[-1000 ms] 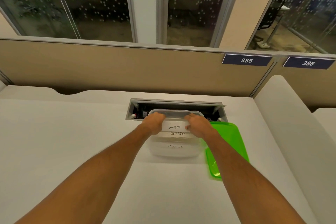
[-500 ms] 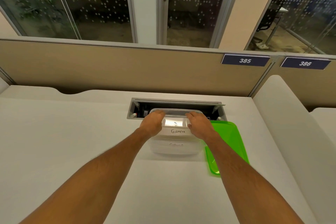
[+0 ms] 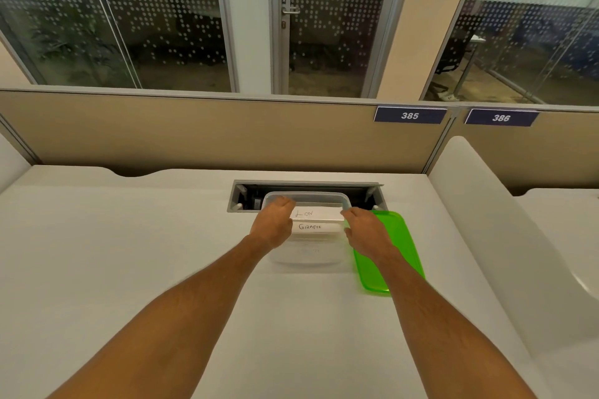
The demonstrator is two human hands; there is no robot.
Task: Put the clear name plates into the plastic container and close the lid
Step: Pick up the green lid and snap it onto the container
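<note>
- While both forearms are stretched forward over the white desk (image 3: 113, 253), the clear plastic container (image 3: 306, 257) is seen standing open at mid-desk, its far rim just in front of the recessed cable tray (image 3: 304, 188).
- Two clear name plates are seen in the container: one marked "LION" (image 3: 319, 213) toward the far side, one marked "GIRAFFE" (image 3: 316, 227) just nearer. A third faint label lower down cannot be read.
- The left hand (image 3: 274, 225) is placed at the left ends of the plates, fingers curled inward; whether a plate is actually gripped cannot be told.
- The right hand (image 3: 368, 232) is placed at the right ends of the plates, fingers bent toward them; grip likewise cannot be told.
- The green lid (image 3: 393, 253) is noted lying flat on the desk, just beside the container on its right, partly covered by the right wrist.
- Number signs "385" (image 3: 410, 115) and "386" (image 3: 500, 117) are fixed on the beige partition behind.
</note>
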